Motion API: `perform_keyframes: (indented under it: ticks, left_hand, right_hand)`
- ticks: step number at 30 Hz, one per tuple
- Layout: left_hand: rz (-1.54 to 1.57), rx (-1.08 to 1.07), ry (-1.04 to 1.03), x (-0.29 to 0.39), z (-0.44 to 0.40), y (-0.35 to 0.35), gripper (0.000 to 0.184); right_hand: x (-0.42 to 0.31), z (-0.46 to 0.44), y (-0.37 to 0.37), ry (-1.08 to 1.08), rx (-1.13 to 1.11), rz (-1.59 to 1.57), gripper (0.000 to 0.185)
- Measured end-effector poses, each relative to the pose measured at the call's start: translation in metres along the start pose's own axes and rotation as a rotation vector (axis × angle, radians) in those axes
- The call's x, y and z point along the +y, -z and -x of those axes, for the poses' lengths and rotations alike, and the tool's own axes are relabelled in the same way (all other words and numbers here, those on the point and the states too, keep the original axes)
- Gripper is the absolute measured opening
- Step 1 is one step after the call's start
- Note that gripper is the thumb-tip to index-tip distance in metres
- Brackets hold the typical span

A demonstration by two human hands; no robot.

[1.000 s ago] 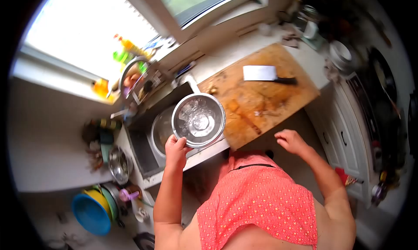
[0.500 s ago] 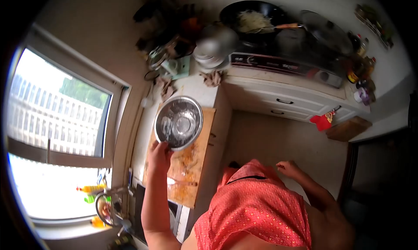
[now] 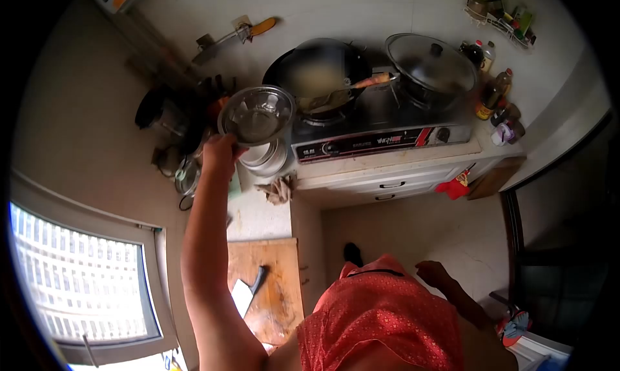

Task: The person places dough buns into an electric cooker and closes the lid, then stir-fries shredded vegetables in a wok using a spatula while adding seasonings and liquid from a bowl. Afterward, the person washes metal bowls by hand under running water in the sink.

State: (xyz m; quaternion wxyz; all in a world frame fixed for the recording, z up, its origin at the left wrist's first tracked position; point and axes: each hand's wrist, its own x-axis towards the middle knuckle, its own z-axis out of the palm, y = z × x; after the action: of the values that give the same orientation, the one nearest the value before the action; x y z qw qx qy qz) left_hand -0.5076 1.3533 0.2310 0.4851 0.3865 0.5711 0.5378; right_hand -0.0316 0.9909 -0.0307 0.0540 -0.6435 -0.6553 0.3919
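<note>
A metal bowl (image 3: pixel 257 115) is gripped at its near rim by my left hand (image 3: pixel 221 153), above a stack of white bowls (image 3: pixel 266 159) at the left of the stove. Just beyond it sits a black wok (image 3: pixel 323 71) with pale food, blurred by steam, and a spatula with a wooden handle (image 3: pixel 374 80) across its rim. My right hand (image 3: pixel 431 273) hangs low beside the red patterned apron (image 3: pixel 381 313), away from any object; its fingers look curled but are dark.
A lidded pan (image 3: pixel 431 64) stands on the stove's right burner, with bottles (image 3: pixel 494 90) beyond it. The cutting board (image 3: pixel 281 300) bears a cleaver (image 3: pixel 244 297). A cloth (image 3: pixel 276 190) lies on the counter's corner. A blender (image 3: pixel 165 116) stands at the back left.
The view has turned from the sink towards the stove. My left hand has carried the metal bowl from beside the sink, over the cutting board, to the stove's left side. My right hand stays low.
</note>
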Motion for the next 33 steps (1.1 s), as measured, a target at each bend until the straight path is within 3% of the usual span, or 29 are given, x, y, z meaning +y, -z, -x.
perform_keyframes:
  ticks: [6,12,17,19,23,26,28,33]
  left_hand:
    - [-0.355,0.085,-0.082,0.035,-0.064,-0.047,0.012]
    - [-0.600,0.145,-0.184,0.040,-0.100,-0.068,0.012]
    - [-0.795,0.229,-0.259,0.051,-0.111,-0.077,0.015]
    - [-1.190,0.325,-0.492,0.057,-0.106,-0.083,0.018]
    - [-1.291,0.393,-0.621,0.064,-0.092,-0.103,0.020]
    - [-1.251,0.444,-0.739,0.064,-0.077,-0.121,0.017]
    - [-1.319,0.417,-0.944,0.063,-0.071,-0.127,0.014]
    - [-1.268,0.415,-0.968,0.052,-0.048,-0.127,0.012]
  right_hand:
    - [-0.009,-0.026,0.013,-0.017,0.127,-0.100,0.027]
    - [-0.007,-0.052,0.032,-0.058,0.050,-0.146,0.029]
    - [-0.009,-0.093,0.080,0.063,-0.017,-0.005,0.030]
    - [0.003,-0.110,0.093,0.125,0.033,-0.045,0.028]
    - [-0.017,-0.142,0.158,0.197,0.028,-0.060,0.028]
    - [-0.033,-0.163,0.194,0.334,0.167,-0.273,0.029]
    - [-0.059,-0.177,0.230,0.447,0.292,-0.312,0.031]
    - [-0.145,-0.213,0.308,0.648,0.541,-0.297,0.048]
